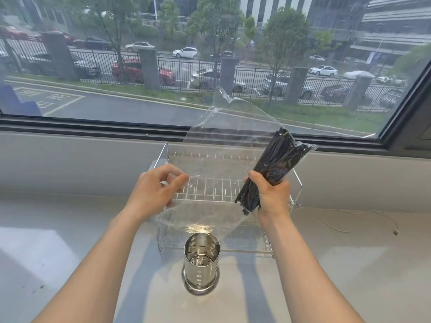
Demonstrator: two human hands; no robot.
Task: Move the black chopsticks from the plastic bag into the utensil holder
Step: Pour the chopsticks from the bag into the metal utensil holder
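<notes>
Fingers of the right hand (271, 194) wrap the bundle of thin black chopsticks (268, 173) through the clear crinkly plastic bag (224, 145), lifted above the perforated steel utensil holder (201, 255) on the pale bench (338, 264). Left hand (155, 191) pinches the bag's film, fingers loosely curled. Sticks look stiff, light and slippery; best gripped mid-bundle.
</notes>
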